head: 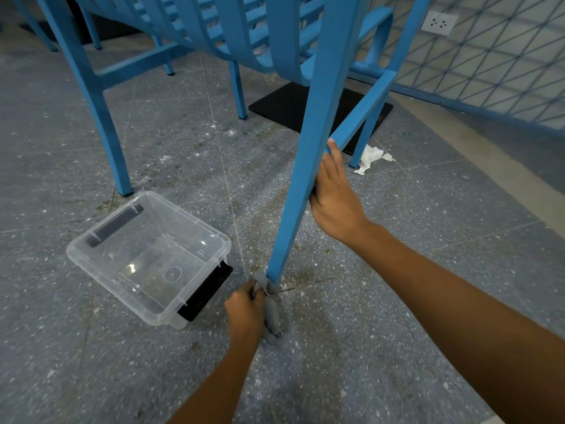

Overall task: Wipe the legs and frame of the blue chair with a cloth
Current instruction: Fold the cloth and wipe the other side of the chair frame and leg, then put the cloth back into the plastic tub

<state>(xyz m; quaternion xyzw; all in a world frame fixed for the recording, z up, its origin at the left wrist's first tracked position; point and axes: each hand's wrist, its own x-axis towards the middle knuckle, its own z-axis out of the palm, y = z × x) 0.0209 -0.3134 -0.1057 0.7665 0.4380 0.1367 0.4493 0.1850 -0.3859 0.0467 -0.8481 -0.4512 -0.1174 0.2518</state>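
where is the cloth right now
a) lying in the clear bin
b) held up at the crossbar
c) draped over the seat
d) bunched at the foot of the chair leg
d, the left hand holds the grey cloth bunched against the bottom of the blue chair leg, beside the clear bin.

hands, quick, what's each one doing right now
Left hand: closed on the grey cloth at the foot of the chair leg.
Right hand: wrapped around that same leg, higher up.

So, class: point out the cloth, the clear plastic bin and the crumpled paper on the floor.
cloth [272, 316], head view, on the grey bunch hanging below the left hand
clear plastic bin [101, 267], head view, on its near-left rim
crumpled paper [370, 157], head view, on its white middle
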